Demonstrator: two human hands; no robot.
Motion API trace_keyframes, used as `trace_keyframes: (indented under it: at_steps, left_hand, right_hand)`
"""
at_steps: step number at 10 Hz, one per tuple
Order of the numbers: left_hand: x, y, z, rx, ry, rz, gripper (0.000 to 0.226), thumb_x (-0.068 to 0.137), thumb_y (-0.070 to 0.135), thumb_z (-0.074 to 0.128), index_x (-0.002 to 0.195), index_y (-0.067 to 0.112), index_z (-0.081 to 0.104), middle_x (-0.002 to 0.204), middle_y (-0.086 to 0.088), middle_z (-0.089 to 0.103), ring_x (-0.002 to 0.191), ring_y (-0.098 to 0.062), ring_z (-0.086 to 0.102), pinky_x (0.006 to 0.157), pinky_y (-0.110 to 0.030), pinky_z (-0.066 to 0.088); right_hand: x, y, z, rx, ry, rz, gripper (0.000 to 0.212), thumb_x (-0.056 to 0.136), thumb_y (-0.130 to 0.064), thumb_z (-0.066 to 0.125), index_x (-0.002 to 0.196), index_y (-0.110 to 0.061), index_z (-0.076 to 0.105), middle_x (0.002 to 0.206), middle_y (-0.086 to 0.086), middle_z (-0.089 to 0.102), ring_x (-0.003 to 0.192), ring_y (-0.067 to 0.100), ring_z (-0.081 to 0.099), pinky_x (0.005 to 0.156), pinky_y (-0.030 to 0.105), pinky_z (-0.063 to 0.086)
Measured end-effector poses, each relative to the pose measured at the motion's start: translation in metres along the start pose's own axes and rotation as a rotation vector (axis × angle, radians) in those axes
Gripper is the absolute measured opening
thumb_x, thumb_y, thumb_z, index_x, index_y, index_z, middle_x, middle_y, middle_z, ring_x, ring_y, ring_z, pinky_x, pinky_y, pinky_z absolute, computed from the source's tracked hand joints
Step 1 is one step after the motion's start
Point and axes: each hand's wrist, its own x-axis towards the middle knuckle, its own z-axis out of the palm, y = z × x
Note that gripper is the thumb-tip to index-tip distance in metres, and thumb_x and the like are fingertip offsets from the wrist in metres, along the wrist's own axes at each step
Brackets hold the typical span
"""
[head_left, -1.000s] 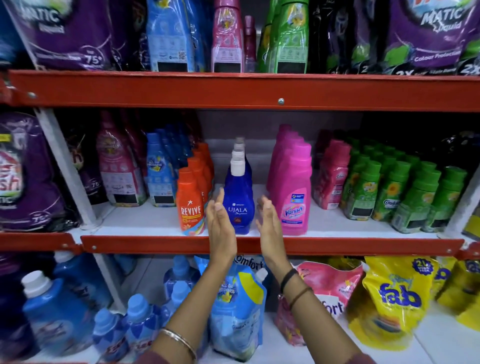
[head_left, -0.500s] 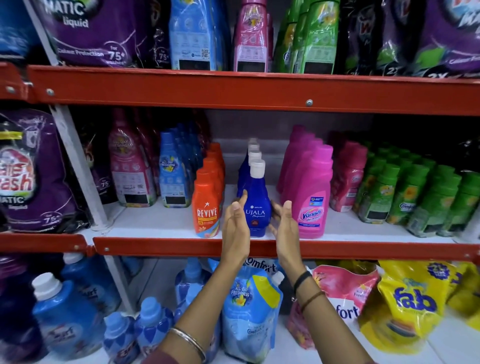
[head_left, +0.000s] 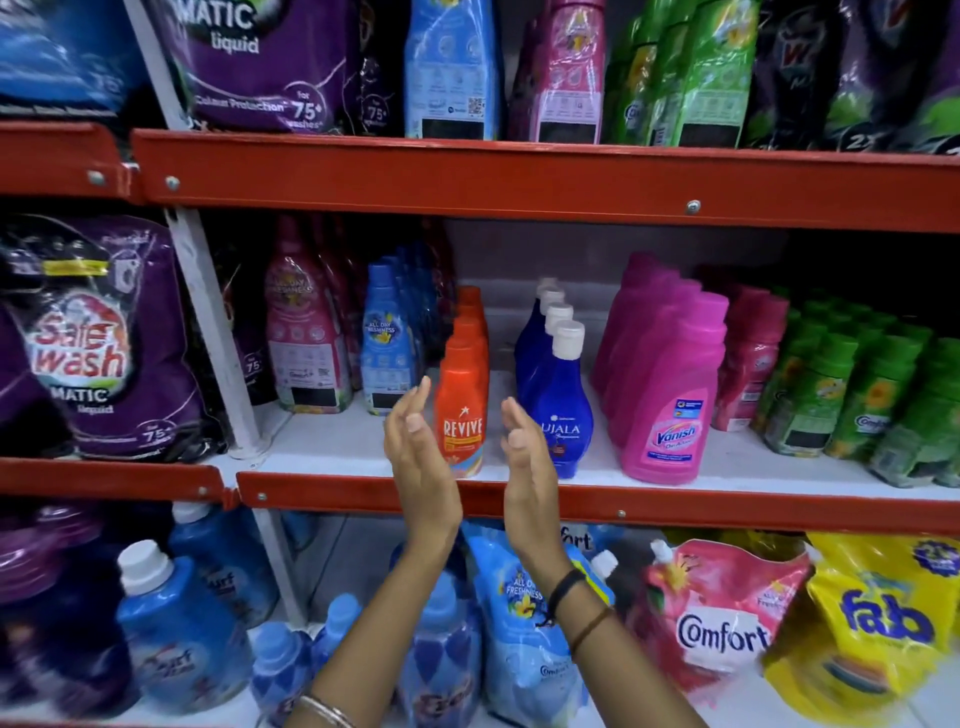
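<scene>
An orange Revive bottle (head_left: 461, 410) stands at the front of a row on the middle shelf (head_left: 675, 503). Right of it stands a row of blue Ujala bottles (head_left: 558, 405) with white caps. My left hand (head_left: 418, 457) is raised with straight fingers just left of the orange bottle. My right hand (head_left: 527, 457) is raised, palm facing the left one, between the orange and blue bottles and partly in front of the blue label. Both hands hold nothing and I cannot tell whether they touch the bottles.
Pink Vanish bottles (head_left: 670, 395) stand to the right, then green bottles (head_left: 857, 395). Blue and pink bottles (head_left: 384, 353) stand to the left, past them a purple Safewash pouch (head_left: 98, 343). Pouches and jugs, among them a pink Comfort pouch (head_left: 722, 618), fill the shelf below.
Both hands have shifted left along the shelf, from either side of the blue Ujala bottle to either side of the orange Revive bottle. The view has turned left and come closer.
</scene>
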Motion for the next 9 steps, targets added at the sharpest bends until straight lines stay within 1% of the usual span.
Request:
trace_keyframes:
  at_steps: [1, 2, 3, 4, 6, 7, 8, 9]
  left_hand:
    - [0.011, -0.010, -0.007, -0.005, -0.134, -0.186, 0.058, 0.079, 0.081, 0.013, 0.125, 0.059, 0.039, 0.144, 0.016, 0.038, 0.134, -0.003, 0.036, 0.116, -0.045, 0.028]
    - [0.013, -0.013, -0.008, 0.000, -0.212, -0.188, 0.063, 0.071, 0.092, 0.014, 0.120, 0.064, 0.042, 0.146, 0.005, 0.044, 0.132, -0.011, 0.044, 0.113, -0.045, 0.034]
    - [0.013, -0.012, -0.009, 0.012, -0.243, -0.186, 0.061, 0.073, 0.090, 0.013, 0.120, 0.065, 0.043, 0.143, 0.007, 0.048, 0.129, -0.010, 0.046, 0.112, -0.044, 0.037]
    - [0.015, -0.013, -0.010, -0.004, -0.264, -0.192, 0.062, 0.073, 0.090, 0.013, 0.121, 0.065, 0.044, 0.142, 0.007, 0.049, 0.128, -0.010, 0.048, 0.111, -0.043, 0.038]
    - [0.019, -0.016, -0.013, -0.010, -0.288, -0.201, 0.060, 0.075, 0.088, 0.012, 0.121, 0.065, 0.044, 0.142, 0.006, 0.049, 0.129, -0.012, 0.048, 0.111, -0.044, 0.038]
    - [0.015, -0.013, -0.013, 0.003, -0.274, -0.181, 0.053, 0.084, 0.079, 0.016, 0.125, 0.059, 0.042, 0.143, 0.009, 0.046, 0.128, -0.006, 0.046, 0.112, -0.042, 0.037]
    - [0.013, 0.000, -0.012, 0.055, -0.201, -0.022, 0.038, 0.097, 0.054, 0.021, 0.129, 0.048, 0.041, 0.144, 0.009, 0.043, 0.128, 0.003, 0.039, 0.113, -0.026, 0.031]
    - [0.024, 0.028, -0.008, 0.121, -0.180, 0.281, 0.044, 0.098, 0.043, 0.024, 0.136, 0.031, 0.043, 0.147, 0.002, 0.042, 0.136, -0.001, 0.034, 0.111, -0.016, 0.026]
  right_hand:
    - [0.006, 0.008, 0.017, 0.063, 0.014, 0.134, 0.084, 0.066, -0.090, 0.029, 0.131, -0.038, 0.037, 0.143, -0.013, 0.042, 0.136, 0.003, 0.038, 0.119, 0.038, 0.027]
    - [0.012, 0.012, 0.023, 0.095, 0.058, 0.191, 0.078, 0.065, -0.091, 0.029, 0.123, -0.041, 0.045, 0.140, -0.008, 0.050, 0.133, 0.007, 0.044, 0.116, 0.043, 0.031]
    - [0.015, 0.014, 0.023, 0.091, 0.067, 0.189, 0.064, 0.069, -0.088, 0.029, 0.111, -0.045, 0.054, 0.134, -0.005, 0.057, 0.128, 0.008, 0.050, 0.114, 0.043, 0.035]
    - [0.016, 0.014, 0.023, 0.091, 0.074, 0.177, 0.059, 0.071, -0.087, 0.028, 0.105, -0.047, 0.057, 0.131, -0.006, 0.060, 0.126, 0.008, 0.052, 0.113, 0.043, 0.037]
    - [0.018, 0.017, 0.022, 0.086, 0.082, 0.186, 0.060, 0.074, -0.085, 0.028, 0.107, -0.045, 0.058, 0.132, -0.003, 0.061, 0.126, 0.010, 0.053, 0.112, 0.044, 0.038]
    - [0.015, 0.007, 0.021, 0.103, 0.069, 0.200, 0.063, 0.077, -0.081, 0.030, 0.115, -0.038, 0.056, 0.132, -0.002, 0.060, 0.124, 0.009, 0.054, 0.111, 0.041, 0.040]
    - [0.004, -0.004, 0.009, 0.150, 0.115, 0.136, 0.053, 0.089, -0.058, 0.037, 0.125, -0.022, 0.054, 0.135, 0.005, 0.058, 0.123, 0.012, 0.056, 0.105, 0.031, 0.045]
    - [-0.025, -0.008, -0.017, 0.147, 0.210, 0.097, 0.035, 0.095, -0.035, 0.042, 0.116, -0.015, 0.062, 0.119, 0.006, 0.067, 0.105, 0.015, 0.067, 0.087, 0.026, 0.055]
